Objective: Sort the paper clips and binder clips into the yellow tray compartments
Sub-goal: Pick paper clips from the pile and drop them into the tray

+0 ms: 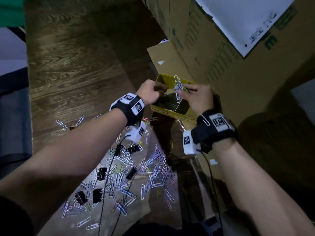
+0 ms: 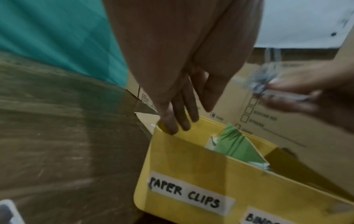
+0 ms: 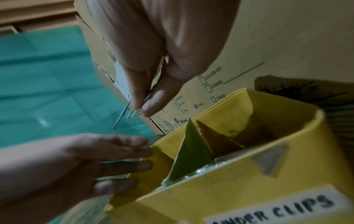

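Note:
The yellow tray stands against a cardboard box, labelled "PAPER CLIPS" and "BINDER CLIPS", with a green divider inside. My right hand hovers above the tray and pinches a bunch of silver paper clips. My left hand reaches with straight fingers to the rim at the tray's left corner and holds nothing. A loose pile of paper clips and black binder clips lies on the wooden table nearer me.
Large cardboard boxes with a white sheet on top rise behind and to the right of the tray. Black cables run from my wrist cameras over the pile. One paper clip hangs on my right wristband.

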`<state>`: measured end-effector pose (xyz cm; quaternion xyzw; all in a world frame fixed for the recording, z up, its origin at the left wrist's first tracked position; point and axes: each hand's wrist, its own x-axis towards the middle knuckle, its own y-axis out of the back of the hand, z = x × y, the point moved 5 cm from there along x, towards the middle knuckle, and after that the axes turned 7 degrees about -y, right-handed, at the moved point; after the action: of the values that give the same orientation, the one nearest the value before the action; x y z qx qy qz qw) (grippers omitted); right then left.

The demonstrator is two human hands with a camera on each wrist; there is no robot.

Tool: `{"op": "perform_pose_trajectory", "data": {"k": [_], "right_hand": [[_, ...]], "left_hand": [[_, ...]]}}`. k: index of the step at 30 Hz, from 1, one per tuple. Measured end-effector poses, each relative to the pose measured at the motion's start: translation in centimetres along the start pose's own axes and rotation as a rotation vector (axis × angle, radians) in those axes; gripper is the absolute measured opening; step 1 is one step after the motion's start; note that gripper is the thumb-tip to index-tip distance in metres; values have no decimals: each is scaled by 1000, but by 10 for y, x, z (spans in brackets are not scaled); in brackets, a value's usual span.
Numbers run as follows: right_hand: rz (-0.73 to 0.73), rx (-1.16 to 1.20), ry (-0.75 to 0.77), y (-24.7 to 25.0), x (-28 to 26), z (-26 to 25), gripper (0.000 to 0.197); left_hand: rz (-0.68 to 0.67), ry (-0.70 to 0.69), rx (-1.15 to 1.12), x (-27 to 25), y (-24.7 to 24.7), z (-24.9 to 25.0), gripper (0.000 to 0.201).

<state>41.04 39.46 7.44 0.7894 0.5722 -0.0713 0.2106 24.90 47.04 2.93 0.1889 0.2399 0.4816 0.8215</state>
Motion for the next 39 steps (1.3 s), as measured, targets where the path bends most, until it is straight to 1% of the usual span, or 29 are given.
{"op": "perform_pose_trajectory", "data": {"k": [1,3,4,5,6,7,8,9,11,12,14,16,19,21,23,24,25,26,27,28,29,30,31,33,34,37,39], "right_hand": [[-4,-56,-7,-4,9,1,37],[-13,-255,5,-15,24,0,36],[-32,-380,21,-22,30,-2,35],[-68,-497,35,-31,34,-3,33],[-113,-597,46,-41,37,-2,31],[-158,-677,50,-49,40,1,29],[-206,-750,51,-56,42,4,29],[-256,-824,52,-62,41,7,31],[-340,-926,65,-70,36,12,38],[-359,-933,75,-71,32,13,41],[-355,-881,117,-70,21,10,41],[-337,-796,175,-66,7,5,38],[-311,-583,253,-52,-20,4,30],[-333,-467,197,-39,-41,23,24],[-446,-471,48,-30,-64,59,15],[-525,-546,-51,-27,-77,80,15],[-591,-693,-154,-23,-89,101,23],[-633,-896,-233,-18,-101,121,40],[-640,-1112,-283,-12,-113,137,63],[-617,-1278,-312,-8,-123,152,88],[-572,-1360,-322,-7,-134,161,107],[-528,-1373,-327,-10,-144,168,116],[-483,-1360,-320,-14,-154,173,120],[-419,-1369,-268,-30,-167,182,118],[-393,-1380,-230,-38,-171,184,113],[-383,-1272,-156,-57,-176,182,82],[-386,-1208,-109,-64,-177,176,71]], "left_hand": [[100,-21,-79,-9,4,-1,23],[249,-11,-262,-35,5,-5,33],[284,10,-294,-50,2,-8,36],[287,28,-273,-62,-5,-14,37],[252,46,-209,-74,-15,-19,35],[183,50,-134,-84,-27,-22,33],[79,34,-35,-93,-41,-24,30],[-47,-20,75,-101,-56,-23,30],[-327,-147,325,-117,-88,-21,40],[-450,-186,465,-123,-103,-25,46],[-608,-300,709,-135,-127,-34,53],[-685,-364,848,-145,-140,-46,57],[-752,-361,847,-168,-143,-57,58],[-783,-383,834,-186,-141,-61,57],[-783,-405,784,-200,-138,-67,54],[-748,-420,762,-205,-134,-68,55],[-696,-432,749,-207,-129,-68,58],[-640,-425,744,-207,-122,-64,63],[-588,-391,752,-206,-117,-62,67],[-549,-343,768,-204,-111,-60,71],[-534,-281,786,-203,-109,-60,74],[-538,-223,803,-202,-109,-60,77],[-545,-180,824,-202,-112,-62,79],[-544,-141,846,-203,-118,-62,80],[-535,-128,839,-203,-121,-62,78],[-479,-82,727,-206,-127,-62,64],[-425,-73,609,-208,-128,-62,54]]}}
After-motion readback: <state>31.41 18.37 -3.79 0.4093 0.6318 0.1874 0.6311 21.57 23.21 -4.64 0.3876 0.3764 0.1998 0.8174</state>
